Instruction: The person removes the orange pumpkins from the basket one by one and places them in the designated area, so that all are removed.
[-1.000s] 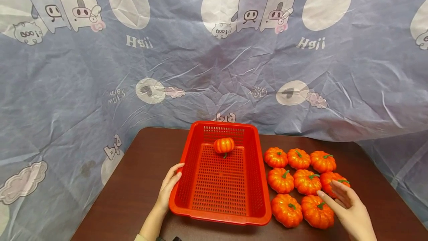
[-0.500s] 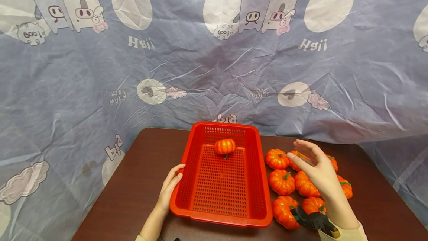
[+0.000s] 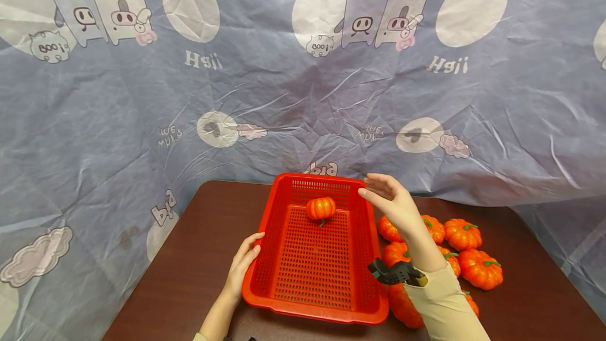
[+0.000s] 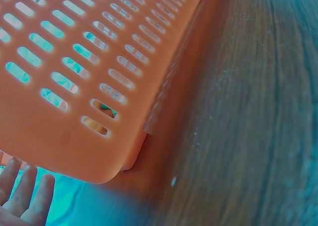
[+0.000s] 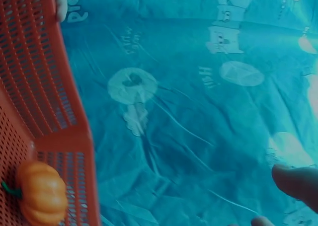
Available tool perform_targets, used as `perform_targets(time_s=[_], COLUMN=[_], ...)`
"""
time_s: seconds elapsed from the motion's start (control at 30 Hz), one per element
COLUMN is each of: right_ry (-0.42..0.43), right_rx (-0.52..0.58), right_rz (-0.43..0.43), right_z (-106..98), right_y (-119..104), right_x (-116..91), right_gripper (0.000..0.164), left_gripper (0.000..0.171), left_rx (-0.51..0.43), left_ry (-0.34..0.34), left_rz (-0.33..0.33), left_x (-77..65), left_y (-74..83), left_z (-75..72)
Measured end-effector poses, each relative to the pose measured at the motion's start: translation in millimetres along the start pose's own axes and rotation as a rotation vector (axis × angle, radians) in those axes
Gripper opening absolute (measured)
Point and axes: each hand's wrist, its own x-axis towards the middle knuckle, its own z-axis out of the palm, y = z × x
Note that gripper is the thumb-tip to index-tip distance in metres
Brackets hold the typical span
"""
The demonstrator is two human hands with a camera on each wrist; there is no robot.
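My left hand [image 3: 236, 272] rests its fingertips against the left rim of a red plastic basket [image 3: 314, 316]. The left wrist view shows its fingers [image 4: 39, 198] fairly straight beside the slotted basket wall. One small orange pumpkin [image 3: 321, 207] with a green stem lies inside, near the far end. Above the basket's far right corner hovers my right hand [image 3: 393, 201], its thumb and fingers spread apart and holding nothing. In the right wrist view, its thumb [image 5: 298, 181] shows at the right edge, well away from the pumpkin.
More pumpkins [image 3: 480, 268] sit in rows right of the basket, several partly hidden by my right forearm [image 3: 445, 299]. Everything stands on a dark brown table [image 3: 189, 257]. A patterned blue-grey cloth [image 3: 284, 99] hangs behind.
My right hand has moved left and away from me, from above the pumpkins to over the basket's far right corner. The left hand and the basket keep their places.
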Motion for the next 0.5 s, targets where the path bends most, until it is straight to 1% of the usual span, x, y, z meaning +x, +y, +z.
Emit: perform_targets(time_s=[0.27,0.37,0.5], right_ry=[-0.012,0.006,0.052], right_rx=[0.056,0.080,0.102], right_rz=[0.063,0.075,0.104], right_z=[32,45,60], right_y=[8,13,20], right_x=[32,41,51], right_gripper=[0.054,0.052,0.049], left_gripper=[0.039,0.039,0.038], left_rx=[0.003,0.004,0.011], left_ry=[-0.008,-0.004,0.005], left_rz=[0.005,0.003,-0.001], left_x=[-0.3,-0.3,-0.3], left_y=[1.2,1.1,0.7], left_z=[0.0,0.1,0.4])
